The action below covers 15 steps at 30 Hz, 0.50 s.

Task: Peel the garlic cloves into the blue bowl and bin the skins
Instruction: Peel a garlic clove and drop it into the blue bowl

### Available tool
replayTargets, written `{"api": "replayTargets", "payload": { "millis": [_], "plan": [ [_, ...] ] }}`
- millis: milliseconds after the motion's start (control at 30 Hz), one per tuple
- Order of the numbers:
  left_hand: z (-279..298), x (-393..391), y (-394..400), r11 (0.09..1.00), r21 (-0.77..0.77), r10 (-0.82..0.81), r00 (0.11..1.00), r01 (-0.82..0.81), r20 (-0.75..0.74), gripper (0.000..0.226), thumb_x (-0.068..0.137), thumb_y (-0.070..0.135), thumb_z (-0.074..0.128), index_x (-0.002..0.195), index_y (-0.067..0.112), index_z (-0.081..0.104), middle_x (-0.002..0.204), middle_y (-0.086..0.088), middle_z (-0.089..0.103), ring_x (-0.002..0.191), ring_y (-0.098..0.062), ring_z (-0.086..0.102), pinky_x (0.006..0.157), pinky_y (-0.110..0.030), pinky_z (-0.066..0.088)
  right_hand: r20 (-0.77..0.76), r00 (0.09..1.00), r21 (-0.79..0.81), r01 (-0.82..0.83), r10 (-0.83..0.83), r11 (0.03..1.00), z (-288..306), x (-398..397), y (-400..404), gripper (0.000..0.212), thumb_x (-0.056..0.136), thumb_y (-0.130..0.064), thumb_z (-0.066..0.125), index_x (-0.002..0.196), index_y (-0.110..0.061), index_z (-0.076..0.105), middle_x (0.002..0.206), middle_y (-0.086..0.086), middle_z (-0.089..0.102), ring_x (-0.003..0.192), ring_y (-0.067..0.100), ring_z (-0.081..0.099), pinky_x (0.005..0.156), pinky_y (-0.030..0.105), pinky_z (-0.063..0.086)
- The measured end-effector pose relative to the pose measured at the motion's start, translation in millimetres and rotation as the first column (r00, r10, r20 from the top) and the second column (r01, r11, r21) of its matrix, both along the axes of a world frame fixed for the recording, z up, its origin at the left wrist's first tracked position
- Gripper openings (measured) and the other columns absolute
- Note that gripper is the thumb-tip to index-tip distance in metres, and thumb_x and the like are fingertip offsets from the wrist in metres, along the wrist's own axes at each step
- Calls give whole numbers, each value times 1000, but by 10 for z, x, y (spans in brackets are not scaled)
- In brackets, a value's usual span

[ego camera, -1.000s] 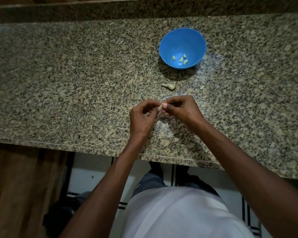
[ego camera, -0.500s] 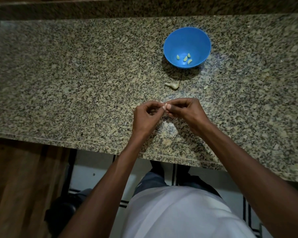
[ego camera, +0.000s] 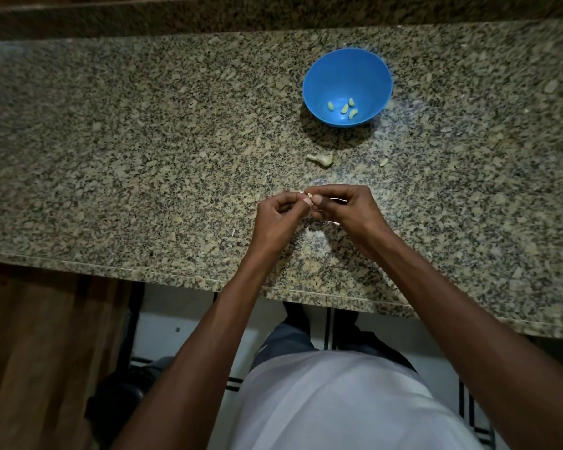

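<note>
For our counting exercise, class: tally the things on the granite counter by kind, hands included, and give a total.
Blue bowl: 1
Peeled garlic cloves in the bowl: 4
Garlic piece lying on the counter: 1
Small pale scrap right of it: 1
Clove being peeled: 1
Hands pinching it, left hand and right hand: 2
Total: 10

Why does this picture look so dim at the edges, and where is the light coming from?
Head view: the light falls mainly on the middle of the counter; the corners fade dark. The blue bowl casts its shadow toward the viewer and leftward, so the lamp probably sits beyond it. A pale sheen shows on the granite under the hands. The counter's edges bow, a wide-angle effect. The far rim looks soft.
</note>
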<state>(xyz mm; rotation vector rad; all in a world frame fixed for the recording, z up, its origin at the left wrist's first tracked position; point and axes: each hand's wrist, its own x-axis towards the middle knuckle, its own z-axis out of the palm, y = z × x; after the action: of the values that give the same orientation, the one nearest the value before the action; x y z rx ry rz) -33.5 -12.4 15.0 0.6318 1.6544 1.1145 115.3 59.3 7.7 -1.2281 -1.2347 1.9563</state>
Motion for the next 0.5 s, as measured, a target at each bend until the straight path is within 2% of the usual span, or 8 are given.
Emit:
{"api": "replayTargets", "payload": {
  "millis": [133,300,400,500],
  "plan": [
    [2,21,-10,999,-11,53,988,-52,142,20,97,17,71,109,1,74,89,-4,75,82,-10,69,83,-26,57,66,998,51,-19,16,998,-21,-5,29,23,95,0,71,114,-9,79,115,4,79,107,17,76,92,38,62],
    [-25,12,15,999,-32,47,995,-44,91,22,96,20,73,111,4,74,97,-4,77,86,-7,73,78,-18,55,188,982,159,-27,-4,987,-74,-31,13,27,93,-9,77,120,-13,77,113,3,79,103,13,76,88,39,64],
    [-18,42,24,999,-28,22,999,-21,44,21,101,21,67,111,4,72,92,1,75,79,0,69,74,-16,54,154,988,117,6,-25,993,-84,-33,4,29,93,-9,77,122,-10,75,105,11,76,99,22,76,85,39,65],
    [-31,68,45,999,-49,-6,1000,7,15,26,104,25,61,115,3,70,92,2,72,79,-1,68,76,-21,57,63,998,47,28,-30,999,-34,-25,-29,27,92,-8,78,118,-5,75,109,15,75,100,23,75,85,36,64]
  ]
}}
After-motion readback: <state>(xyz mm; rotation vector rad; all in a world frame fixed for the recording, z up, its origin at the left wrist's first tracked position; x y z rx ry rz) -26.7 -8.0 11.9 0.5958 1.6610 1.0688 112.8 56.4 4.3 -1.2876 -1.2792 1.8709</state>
